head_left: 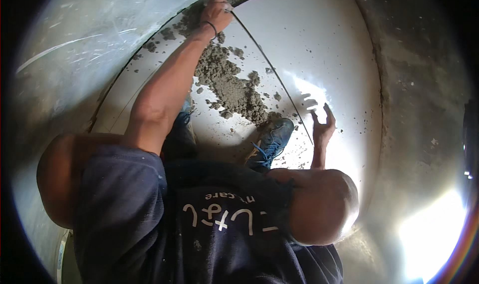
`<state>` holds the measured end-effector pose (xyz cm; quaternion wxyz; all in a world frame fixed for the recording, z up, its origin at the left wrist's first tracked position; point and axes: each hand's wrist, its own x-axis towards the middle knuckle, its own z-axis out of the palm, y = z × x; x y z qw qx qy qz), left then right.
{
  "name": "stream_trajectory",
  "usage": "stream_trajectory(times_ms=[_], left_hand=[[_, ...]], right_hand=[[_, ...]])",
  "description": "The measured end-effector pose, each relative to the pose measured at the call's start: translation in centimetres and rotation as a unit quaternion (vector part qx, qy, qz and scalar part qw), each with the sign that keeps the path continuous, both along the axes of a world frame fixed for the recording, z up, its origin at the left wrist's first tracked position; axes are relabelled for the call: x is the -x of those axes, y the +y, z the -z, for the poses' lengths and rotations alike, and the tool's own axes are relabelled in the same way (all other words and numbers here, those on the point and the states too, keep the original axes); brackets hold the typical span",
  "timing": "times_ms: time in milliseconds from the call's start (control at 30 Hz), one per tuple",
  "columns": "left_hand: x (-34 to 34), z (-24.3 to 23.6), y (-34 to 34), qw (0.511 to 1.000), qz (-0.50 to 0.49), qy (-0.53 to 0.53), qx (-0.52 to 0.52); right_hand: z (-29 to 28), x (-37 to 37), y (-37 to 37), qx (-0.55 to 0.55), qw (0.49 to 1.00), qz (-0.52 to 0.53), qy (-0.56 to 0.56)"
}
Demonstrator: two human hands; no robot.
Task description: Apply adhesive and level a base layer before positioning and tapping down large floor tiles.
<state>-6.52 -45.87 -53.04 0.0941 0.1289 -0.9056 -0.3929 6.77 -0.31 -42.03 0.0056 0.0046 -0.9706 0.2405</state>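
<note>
My left hand [218,13], a dark band on its wrist, reaches to the far edge of the white floor panel [324,39]. Its fingers are curled closed by the panel's corner, where a thin dark line [272,69] begins; what they grip is hidden. That line runs toward me and right, and I cannot tell whether it is a seam or a thin strip. Beside its near end, my right hand [324,127] hovers low over the white surface, fingers apart and holding nothing. Crumbly grey mortar [229,84] lies heaped between the line and my left forearm.
My blue laced shoe [273,142] stands just below the mortar; another shoe [183,124] is partly behind my left arm. Curved grey walls [419,84] rise on both sides. Loose mortar crumbs [152,46] dot the surface at far left. Strong light glares around my right hand.
</note>
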Motion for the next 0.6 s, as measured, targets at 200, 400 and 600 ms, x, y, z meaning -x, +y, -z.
stream_trajectory(times_ms=[200,400,600], left_hand=[[0.1,-0.8,-1.1,0.998,0.02,-0.023,0.063],[5.8,-0.4,2.0,0.969,0.023,-0.029,0.246],[15.8,2.6,8.8,0.925,0.102,-0.209,0.299]], right_hand=[[2.6,-2.6,-3.8,-0.094,0.992,-0.085,0.0],[-1.0,-13.9,-0.2,0.014,0.986,0.163,-0.024],[-4.2,-33.8,4.8,-0.129,0.884,0.449,-0.024]])
